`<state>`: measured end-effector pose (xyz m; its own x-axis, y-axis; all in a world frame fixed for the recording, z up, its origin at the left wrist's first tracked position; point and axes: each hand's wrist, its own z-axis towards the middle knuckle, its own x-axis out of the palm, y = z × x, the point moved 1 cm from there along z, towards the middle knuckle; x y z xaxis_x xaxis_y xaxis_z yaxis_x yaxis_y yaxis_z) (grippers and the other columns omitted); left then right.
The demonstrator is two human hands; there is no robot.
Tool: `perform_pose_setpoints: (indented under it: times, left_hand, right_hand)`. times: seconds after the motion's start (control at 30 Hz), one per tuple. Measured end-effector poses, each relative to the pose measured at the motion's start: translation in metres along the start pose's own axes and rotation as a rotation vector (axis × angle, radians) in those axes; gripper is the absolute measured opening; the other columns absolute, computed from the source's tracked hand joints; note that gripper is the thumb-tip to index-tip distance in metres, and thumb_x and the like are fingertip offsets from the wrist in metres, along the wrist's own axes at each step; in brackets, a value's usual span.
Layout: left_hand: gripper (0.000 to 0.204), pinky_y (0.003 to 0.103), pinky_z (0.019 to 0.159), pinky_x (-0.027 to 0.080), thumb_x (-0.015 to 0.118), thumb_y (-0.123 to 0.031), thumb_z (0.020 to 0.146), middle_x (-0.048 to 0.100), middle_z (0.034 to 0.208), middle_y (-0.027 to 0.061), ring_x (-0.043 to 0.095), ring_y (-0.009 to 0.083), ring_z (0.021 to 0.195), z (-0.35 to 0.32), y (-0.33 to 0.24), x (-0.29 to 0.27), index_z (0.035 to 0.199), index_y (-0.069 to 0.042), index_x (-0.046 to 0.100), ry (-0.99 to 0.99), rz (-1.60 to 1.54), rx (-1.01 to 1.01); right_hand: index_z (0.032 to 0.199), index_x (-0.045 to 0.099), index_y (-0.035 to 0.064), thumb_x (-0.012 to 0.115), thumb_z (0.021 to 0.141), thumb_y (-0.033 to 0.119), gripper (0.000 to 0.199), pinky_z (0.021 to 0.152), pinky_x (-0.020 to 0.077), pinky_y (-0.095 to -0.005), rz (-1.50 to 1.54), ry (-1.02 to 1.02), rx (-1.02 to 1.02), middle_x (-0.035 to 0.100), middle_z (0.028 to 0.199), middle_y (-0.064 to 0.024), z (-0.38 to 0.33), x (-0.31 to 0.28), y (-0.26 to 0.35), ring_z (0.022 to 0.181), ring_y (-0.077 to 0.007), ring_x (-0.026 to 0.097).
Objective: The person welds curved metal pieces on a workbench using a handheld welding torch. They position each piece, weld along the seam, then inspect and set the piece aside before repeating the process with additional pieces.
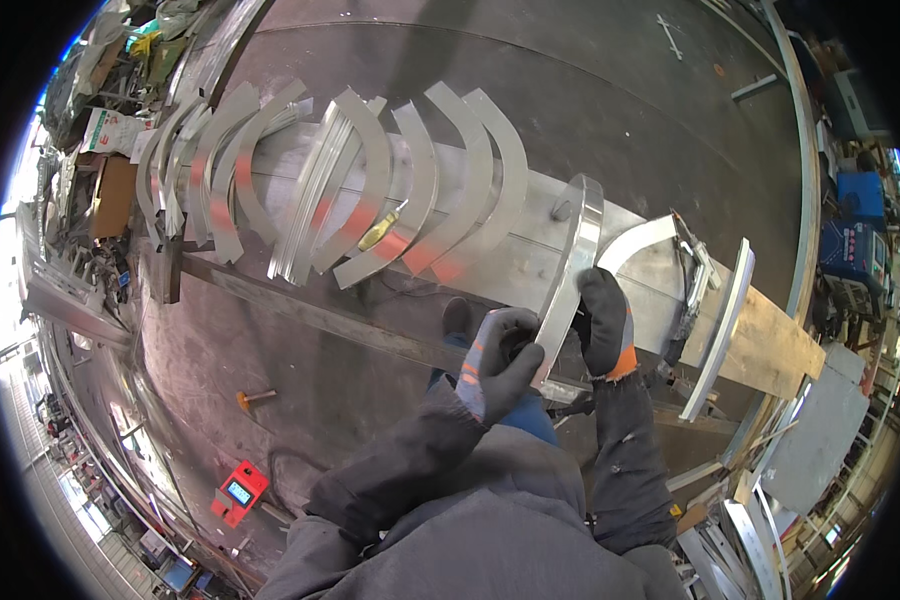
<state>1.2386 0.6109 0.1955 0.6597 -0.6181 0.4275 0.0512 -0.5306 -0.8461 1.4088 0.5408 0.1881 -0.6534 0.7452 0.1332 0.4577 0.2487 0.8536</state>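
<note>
A shiny curved metal strip [582,235] stands on edge over the metal-topped bench in front of me. My left hand [503,365], in a grey glove, is closed on its near end from the left. My right hand [605,320], in a grey glove with an orange cuff, grips the same strip from the right; its fingertips are partly hidden. Just beyond my right hand lies a short curved metal piece [640,238], with a dark clamp-like tool [688,300] beside it. Further right, a longer, slightly curved metal strip [722,330] lies across a wooden board [770,345].
Several curved metal pieces [365,190] lie across the bench at left, with a yellow-handled tool [380,230] among them. An orange-headed hammer [255,399] and a red device with a screen [240,492] are at lower left. Blue machines [855,248] stand at right.
</note>
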Motion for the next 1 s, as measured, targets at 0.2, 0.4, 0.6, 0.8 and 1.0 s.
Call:
perform_pose_setpoints:
  times: [0.2, 0.4, 0.6, 0.8, 1.0]
  left_hand:
    - [0.031, 0.031, 0.097, 0.049, 0.056, 0.001, 0.099, 0.061, 0.123, 0.0118, 0.06, 0.0143, 0.111, -0.014, -0.031, 0.001, 0.129, -0.001, 0.047, 0.034, -0.102, -0.16]
    - [0.047, 0.033, 0.094, 0.05, 0.061, -0.014, 0.098, 0.06, 0.124, 0.0123, 0.06, 0.0162, 0.111, -0.012, -0.031, 0.001, 0.14, 0.001, 0.043, 0.101, -0.064, -0.176]
    - [0.068, 0.036, 0.093, 0.052, 0.072, -0.021, 0.089, 0.059, 0.127, 0.0185, 0.063, 0.0242, 0.111, -0.027, -0.025, 0.004, 0.146, 0.002, 0.043, 0.356, 0.48, -0.099]
    - [0.073, 0.044, 0.082, 0.055, 0.082, -0.024, 0.08, 0.063, 0.116, 0.022, 0.066, 0.0386, 0.097, -0.062, -0.016, 0.018, 0.14, 0.001, 0.049, 0.378, 1.052, 0.336]
    - [0.063, 0.039, 0.081, 0.055, 0.084, -0.026, 0.079, 0.071, 0.1, 0.0184, 0.07, 0.032, 0.089, -0.076, -0.018, 0.035, 0.128, 0.004, 0.057, 0.334, 0.814, 0.154]
  right_hand:
    - [0.104, 0.062, 0.0017, 0.062, 0.1, 0.041, 0.04, 0.058, 0.0444, -0.027, -0.12, 0.043, -0.062, 0.058, 0.079, -0.0012, -0.006, 0.018, 0.024, 0.067, -0.0091, 0.053]
    - [0.099, 0.062, 0.0027, 0.061, 0.099, 0.036, 0.034, 0.054, 0.039, -0.0261, -0.313, -0.023, -0.328, 0.054, 0.07, 0.0011, -0.012, 0.015, 0.01, 0.059, -0.0086, 0.048]
    - [0.118, 0.061, 0.0043, 0.048, 0.107, 0.042, 0.041, 0.071, 0.0463, -0.0261, 0.411, -0.023, -0.053, 0.065, 0.094, -0.0031, -0.039, -0.029, -0.014, 0.08, -0.0109, 0.059]
    - [0.115, 0.063, 0.0052, 0.048, 0.104, 0.058, 0.056, 0.066, 0.054, -0.0318, 0.448, -0.217, -0.02, 0.067, 0.09, -0.0066, -0.03, -0.066, -0.049, 0.076, -0.0171, 0.065]
    - [0.154, 0.038, 0.0184, 0.046, 0.103, 0.062, 0.068, 0.06, 0.0449, -0.0309, 0.923, 0.067, -0.018, 0.052, 0.081, 0.0004, -0.025, -0.07, -0.071, 0.065, -0.0122, 0.047]
